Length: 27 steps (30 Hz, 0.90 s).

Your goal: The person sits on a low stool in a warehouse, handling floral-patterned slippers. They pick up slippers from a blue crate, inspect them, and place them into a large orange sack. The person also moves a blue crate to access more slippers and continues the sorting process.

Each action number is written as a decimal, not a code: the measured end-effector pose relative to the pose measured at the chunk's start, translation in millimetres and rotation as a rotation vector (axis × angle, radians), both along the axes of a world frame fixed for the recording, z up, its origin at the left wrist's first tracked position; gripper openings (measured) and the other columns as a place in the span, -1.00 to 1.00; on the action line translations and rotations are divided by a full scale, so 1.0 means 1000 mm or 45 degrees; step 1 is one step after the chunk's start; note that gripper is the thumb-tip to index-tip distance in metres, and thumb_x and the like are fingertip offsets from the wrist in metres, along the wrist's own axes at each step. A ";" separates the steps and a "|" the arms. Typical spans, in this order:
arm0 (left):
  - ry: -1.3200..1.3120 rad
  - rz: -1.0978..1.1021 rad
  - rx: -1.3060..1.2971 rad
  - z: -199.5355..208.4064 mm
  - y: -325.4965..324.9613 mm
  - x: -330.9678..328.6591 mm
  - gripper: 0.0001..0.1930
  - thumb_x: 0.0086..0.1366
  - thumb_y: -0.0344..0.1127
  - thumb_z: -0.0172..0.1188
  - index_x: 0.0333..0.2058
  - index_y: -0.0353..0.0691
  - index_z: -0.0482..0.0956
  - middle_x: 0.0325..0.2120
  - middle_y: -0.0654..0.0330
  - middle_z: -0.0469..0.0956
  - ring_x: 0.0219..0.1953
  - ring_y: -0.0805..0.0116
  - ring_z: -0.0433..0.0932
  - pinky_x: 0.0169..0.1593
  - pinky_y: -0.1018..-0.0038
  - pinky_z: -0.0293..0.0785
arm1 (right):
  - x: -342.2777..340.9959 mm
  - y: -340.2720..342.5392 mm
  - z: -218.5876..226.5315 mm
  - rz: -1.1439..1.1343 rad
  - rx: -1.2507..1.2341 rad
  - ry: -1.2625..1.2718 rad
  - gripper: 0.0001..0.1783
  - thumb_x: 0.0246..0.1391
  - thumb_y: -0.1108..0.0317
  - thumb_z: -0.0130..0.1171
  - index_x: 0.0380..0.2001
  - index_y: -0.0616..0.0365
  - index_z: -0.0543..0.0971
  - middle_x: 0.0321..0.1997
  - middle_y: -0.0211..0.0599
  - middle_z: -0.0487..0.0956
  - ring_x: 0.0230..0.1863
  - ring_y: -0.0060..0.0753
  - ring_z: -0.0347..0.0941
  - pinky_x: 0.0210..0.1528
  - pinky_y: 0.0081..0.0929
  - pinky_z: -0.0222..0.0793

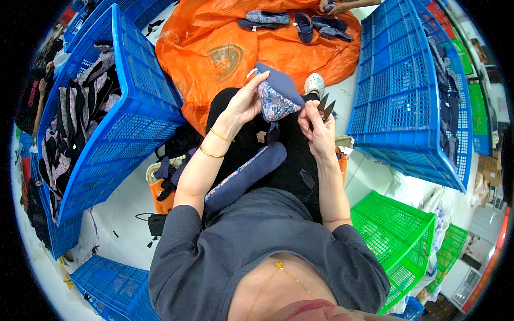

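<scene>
My left hand (246, 100) is closed on the edge of a slipper (279, 96) with a navy sole and a blue-pink floral upper, held up over my lap. My right hand (318, 127) is closed around dark thread snips (326, 108), their blades pointing up and away. Its thumb and fingertips are at the right end of the slipper; whether they also pinch the fabric I cannot tell. Across my lap rests a second slipper (247, 179), navy with a floral strip along one side.
An orange sheet (214, 37) covers the floor ahead, bearing several slippers (267, 17). Blue crates full of slippers stand at left (140, 80) and right (393, 80). A green crate (393, 224) is at lower right. Another person's hand (337, 7) shows at the top.
</scene>
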<state>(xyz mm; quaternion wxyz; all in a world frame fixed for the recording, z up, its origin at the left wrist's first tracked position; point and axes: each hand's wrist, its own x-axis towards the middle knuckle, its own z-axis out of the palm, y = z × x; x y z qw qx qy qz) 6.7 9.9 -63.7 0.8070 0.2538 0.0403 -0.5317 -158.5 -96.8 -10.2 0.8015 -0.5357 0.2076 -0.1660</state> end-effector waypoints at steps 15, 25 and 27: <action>-0.456 0.052 -0.105 0.036 -0.004 -0.021 -0.72 0.39 -0.23 0.01 -0.04 -0.25 0.44 -0.10 0.13 0.53 -0.04 0.35 0.51 0.11 0.40 0.41 | -0.023 -0.045 -0.041 -0.522 -0.377 0.144 -0.72 0.19 0.20 0.14 -0.50 0.16 0.51 -0.61 -0.52 0.42 -0.60 -0.74 0.23 -0.57 -0.70 0.07; -0.527 0.034 -0.197 0.056 -0.009 -0.027 -0.73 0.39 -0.29 -0.03 -0.03 -0.31 0.39 -0.10 0.08 0.54 -0.03 0.30 0.54 0.03 0.36 0.50 | -0.022 -0.014 0.021 -0.448 -1.490 -0.002 -0.56 -0.04 0.43 0.35 -0.06 0.23 0.47 -0.35 -0.26 0.51 -0.45 -0.45 0.43 -0.41 -0.59 0.35; -0.492 0.068 -0.195 0.056 -0.011 -0.028 -0.84 0.37 -0.31 0.02 -0.24 -0.28 0.46 -0.18 0.10 0.56 -0.12 0.38 0.57 -0.05 0.43 0.55 | -0.015 -0.013 0.012 -0.463 -1.571 -0.145 -0.58 -0.07 0.43 0.38 -0.13 0.23 0.47 -0.35 -0.22 0.52 -0.47 -0.40 0.47 -0.41 -0.54 0.41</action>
